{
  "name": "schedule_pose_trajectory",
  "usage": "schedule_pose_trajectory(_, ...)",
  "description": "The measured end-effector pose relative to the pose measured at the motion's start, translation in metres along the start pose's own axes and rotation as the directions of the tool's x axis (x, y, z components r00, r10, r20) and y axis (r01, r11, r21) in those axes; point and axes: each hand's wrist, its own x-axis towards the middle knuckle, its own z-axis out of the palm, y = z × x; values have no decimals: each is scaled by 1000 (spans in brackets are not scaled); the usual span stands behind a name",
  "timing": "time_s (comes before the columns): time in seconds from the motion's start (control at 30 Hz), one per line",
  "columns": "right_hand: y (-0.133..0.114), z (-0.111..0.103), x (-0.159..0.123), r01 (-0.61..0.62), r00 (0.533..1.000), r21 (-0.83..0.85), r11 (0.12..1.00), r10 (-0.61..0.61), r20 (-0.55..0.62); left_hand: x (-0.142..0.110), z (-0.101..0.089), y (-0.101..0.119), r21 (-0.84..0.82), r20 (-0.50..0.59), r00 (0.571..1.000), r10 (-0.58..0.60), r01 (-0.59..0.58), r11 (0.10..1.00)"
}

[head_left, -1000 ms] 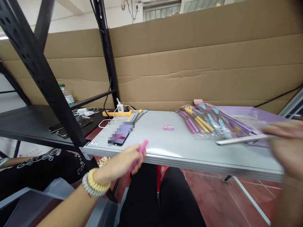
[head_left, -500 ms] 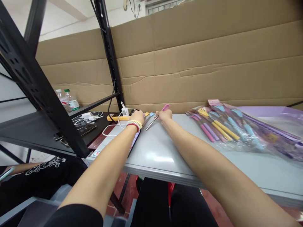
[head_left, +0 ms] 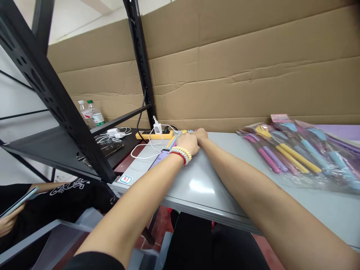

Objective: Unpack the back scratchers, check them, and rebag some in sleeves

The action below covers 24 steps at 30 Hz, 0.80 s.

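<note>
My left hand (head_left: 188, 144), with coiled bands on its wrist, is curled low over the back of the grey table. Its fingers face away, so what they hold is hidden. My right hand (head_left: 201, 135) is closed right against it; a trace of pink shows at its fingers, the rest of the pink back scratcher being hidden. Beside my left hand lie a yellow handle (head_left: 170, 142) and a pinkish handle (head_left: 174, 141). Yellow and blue hand-shaped scratcher tips (head_left: 185, 131) show just behind it. A phone (head_left: 159, 157) lies partly under my left forearm.
Bagged back scratchers (head_left: 292, 153) in several colours lie on the right. A yellow power strip (head_left: 143, 135) with a white charger (head_left: 158, 128) and cable is at the back left. A black shelf post (head_left: 142, 63) stands there. Another person's hand (head_left: 8, 224) holds a phone at far left.
Both hands have come together at the back of the table. The metal rod with a pink end, seen in my right hand earlier, is now mostly hidden. The view has shifted slightly.
</note>
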Motion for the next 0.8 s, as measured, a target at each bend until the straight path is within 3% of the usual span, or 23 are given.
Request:
schedule_pose_trajectory(0.17, 23, -46, -11, 108, 994, -99, 989, -104, 39, -8, 9, 15, 127, 12, 1000, 29, -30, 991)
schedule_pose_trajectory(0.3, 64, -97, -23, 209, 966, -368, 906, -250, -67, -14, 11, 30, 122, -14, 999, 42, -40, 992)
schedule_pose_trajectory(0.37, 87, -124, -32, 194, 952, -470, 861, -281, -122, -17, 10, 39, 89, -34, 999, 42, -38, 995)
schedule_pose_trajectory(0.53, 134, -177, -62, 47, 955, -527, 849, -192, -225, -24, 13, 52, 55, -116, 993, 31, -24, 998)
schedule_pose_trajectory(0.67, 155, -197, -75, -64, 951, -635, 770, -146, -273, -26, 21, 49, 28, -88, 996, -10, 13, 1000)
schedule_pose_trajectory(0.8, 160, -199, -74, -69, 976, -678, 732, -92, -199, -27, 26, 40, 4, -53, 998, -21, 22, 1000)
